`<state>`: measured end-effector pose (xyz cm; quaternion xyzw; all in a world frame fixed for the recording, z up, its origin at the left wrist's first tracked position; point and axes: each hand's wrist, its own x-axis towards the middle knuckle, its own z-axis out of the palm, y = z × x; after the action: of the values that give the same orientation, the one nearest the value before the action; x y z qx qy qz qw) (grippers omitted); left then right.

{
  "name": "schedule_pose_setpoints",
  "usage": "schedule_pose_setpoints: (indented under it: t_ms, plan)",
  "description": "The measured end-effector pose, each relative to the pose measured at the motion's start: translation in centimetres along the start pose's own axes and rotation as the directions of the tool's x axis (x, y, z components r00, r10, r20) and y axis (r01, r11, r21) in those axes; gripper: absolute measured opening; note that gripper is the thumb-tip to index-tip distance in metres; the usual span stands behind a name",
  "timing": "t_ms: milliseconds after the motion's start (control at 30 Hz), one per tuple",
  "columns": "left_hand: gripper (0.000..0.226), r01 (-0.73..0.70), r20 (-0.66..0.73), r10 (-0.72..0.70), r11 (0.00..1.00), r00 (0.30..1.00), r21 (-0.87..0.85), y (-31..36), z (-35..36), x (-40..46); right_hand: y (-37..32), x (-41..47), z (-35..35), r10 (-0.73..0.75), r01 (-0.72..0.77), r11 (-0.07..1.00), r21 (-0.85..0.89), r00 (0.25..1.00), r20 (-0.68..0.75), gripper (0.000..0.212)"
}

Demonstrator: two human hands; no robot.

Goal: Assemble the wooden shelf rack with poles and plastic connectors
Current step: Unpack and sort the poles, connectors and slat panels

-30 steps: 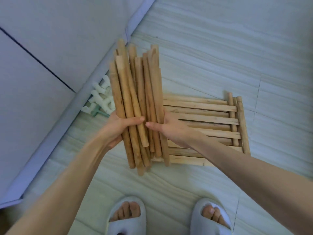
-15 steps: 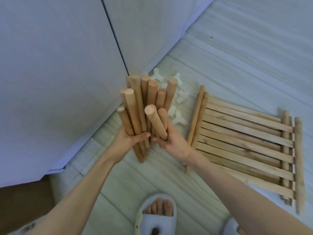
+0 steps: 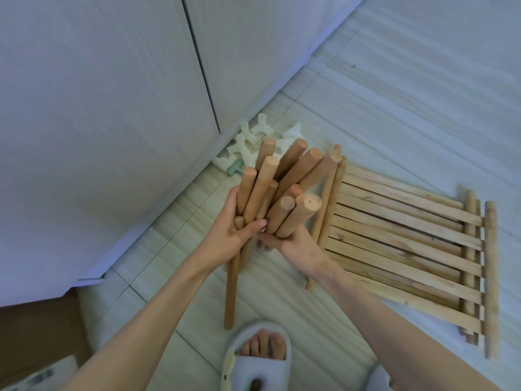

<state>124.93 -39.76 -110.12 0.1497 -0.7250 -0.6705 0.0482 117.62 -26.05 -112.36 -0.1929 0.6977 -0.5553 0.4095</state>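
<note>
While both hands (image 3: pixel 234 230) grip poles (image 3: pixel 270 190) — floor (image 3: pixel 408 108) beside.

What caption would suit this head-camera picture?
Two hands, left and right, grip a bundle of round wooden poles beside slatted wooden shelf panels.

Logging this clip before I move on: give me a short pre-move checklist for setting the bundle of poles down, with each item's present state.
1. Left hand grip on the bundle of poles: ok, fingers curl round them.
2. Right hand grip on the bundle: ok, it holds the poles from below.
3. Bundle tidy: not ok, the tops splay apart and one pole hangs lower, toward the slipper.
4. Slatted shelf panels lying flat on the floor: ok.
5. Plastic connectors within sight by the cabinet: ok.
6. Connector count enough: cannot tell, the poles hide some.
</note>
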Motion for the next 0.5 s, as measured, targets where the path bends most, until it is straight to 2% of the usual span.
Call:
schedule_pose_setpoints:
  t_ms: [200,333,500]
  plan:
    - [0.051,-0.002,-0.098,0.004,1.0,0.995,0.024,-0.9,-0.1,1.0,-1.7,1.1,-0.1,0.072,-0.074,0.994,0.081,0.997,0.024,0.035]
    - [0.037,0.056,-0.168,-0.046,0.997,0.985,0.058,-1.4,-0.1,3.1,-2.0,2.3,-0.4,0.183,-0.202,0.957,0.208,0.977,0.107,0.049]
    - [0.028,0.249,-0.146,-0.227,0.956,0.963,0.155,-2.8,0.3,6.5,-0.8,2.8,-1.1,0.295,-0.365,0.762,0.535,0.931,0.215,0.047]
